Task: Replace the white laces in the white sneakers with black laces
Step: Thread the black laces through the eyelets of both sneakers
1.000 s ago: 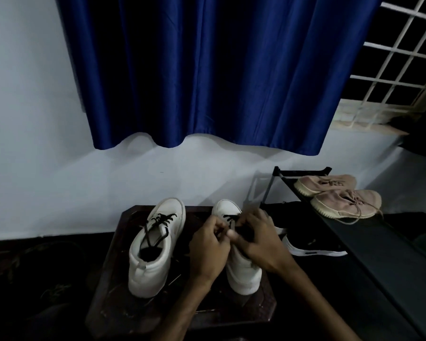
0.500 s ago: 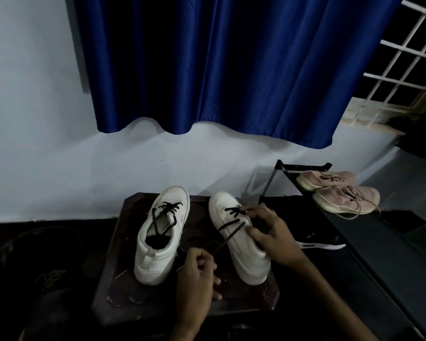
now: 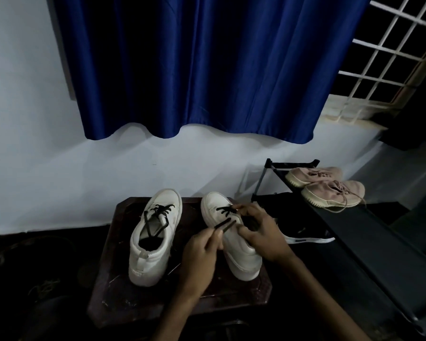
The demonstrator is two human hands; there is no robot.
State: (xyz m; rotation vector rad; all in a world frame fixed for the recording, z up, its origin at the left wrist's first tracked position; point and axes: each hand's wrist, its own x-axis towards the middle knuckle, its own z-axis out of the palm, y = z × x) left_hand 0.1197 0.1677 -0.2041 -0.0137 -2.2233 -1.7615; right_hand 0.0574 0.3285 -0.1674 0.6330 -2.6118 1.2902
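Black lace (image 3: 223, 225) crosses the white sneaker (image 3: 241, 257) loosely, half-threaded; left hand (image 3: 202, 252) pinches its end, right hand (image 3: 262, 233) grips the sneaker.

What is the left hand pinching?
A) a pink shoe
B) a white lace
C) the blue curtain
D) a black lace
D: the left hand pinches the end of a black lace, which runs up to the white sneaker that the right hand grips.
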